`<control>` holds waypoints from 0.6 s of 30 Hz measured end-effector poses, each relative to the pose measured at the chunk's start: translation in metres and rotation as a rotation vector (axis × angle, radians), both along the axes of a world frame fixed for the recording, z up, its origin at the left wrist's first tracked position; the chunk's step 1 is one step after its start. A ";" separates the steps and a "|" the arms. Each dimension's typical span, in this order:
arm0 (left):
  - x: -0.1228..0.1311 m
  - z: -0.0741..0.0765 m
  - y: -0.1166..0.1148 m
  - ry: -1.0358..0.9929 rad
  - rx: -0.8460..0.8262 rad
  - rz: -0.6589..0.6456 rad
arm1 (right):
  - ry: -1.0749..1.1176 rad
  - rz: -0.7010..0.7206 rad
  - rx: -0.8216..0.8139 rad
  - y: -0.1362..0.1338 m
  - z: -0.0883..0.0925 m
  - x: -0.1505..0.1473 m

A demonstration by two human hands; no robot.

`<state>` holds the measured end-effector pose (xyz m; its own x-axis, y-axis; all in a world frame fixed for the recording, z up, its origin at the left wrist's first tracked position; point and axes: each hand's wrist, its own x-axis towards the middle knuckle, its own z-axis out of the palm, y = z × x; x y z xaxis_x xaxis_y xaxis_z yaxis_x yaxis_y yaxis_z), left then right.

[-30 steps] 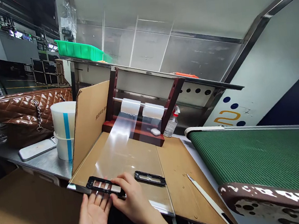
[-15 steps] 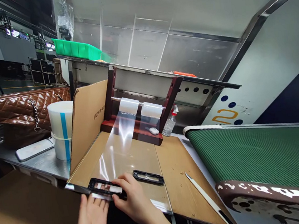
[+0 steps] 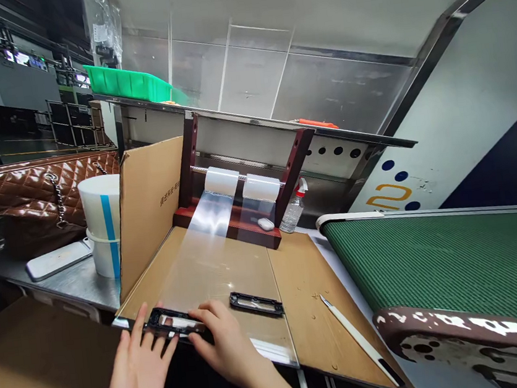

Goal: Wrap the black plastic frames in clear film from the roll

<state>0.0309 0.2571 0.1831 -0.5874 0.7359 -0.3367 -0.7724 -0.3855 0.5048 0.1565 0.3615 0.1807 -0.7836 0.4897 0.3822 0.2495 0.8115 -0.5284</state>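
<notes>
Knife [image 3: 359, 339] and second frame [image 3: 256, 304] lie to the right; panel [image 3: 151, 212] stands upright at left. Frame [image 3: 175, 322] is at the near edge of the sheet [image 3: 249, 273]. Right hand [image 3: 226, 341] pinches its right end (fingertips cover it); left hand [image 3: 138, 369], palm up, fingers spread, meets its left end, contact beneath hidden

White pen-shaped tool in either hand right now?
No, the white pen-shaped tool lies on the cardboard, apart from the left hand and the right hand, which are both at one black frame.
</notes>
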 end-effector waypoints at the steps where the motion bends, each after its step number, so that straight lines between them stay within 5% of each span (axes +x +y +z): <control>1: 0.000 0.000 0.001 0.008 0.002 0.000 | 0.019 0.002 -0.011 0.002 -0.001 -0.001; 6: -0.008 -0.014 0.000 0.072 -0.005 0.024 | 0.032 -0.001 -0.028 0.003 -0.007 -0.008; 11: -0.028 -0.035 -0.014 0.250 -0.005 0.204 | 0.030 -0.035 -0.012 -0.001 -0.002 -0.007; 15: -0.041 -0.041 -0.024 0.272 -0.064 0.224 | 0.099 -0.139 0.014 0.023 0.016 0.032; 18: -0.031 -0.029 -0.023 0.168 -0.125 0.259 | 0.058 -0.284 -0.054 0.052 0.018 0.075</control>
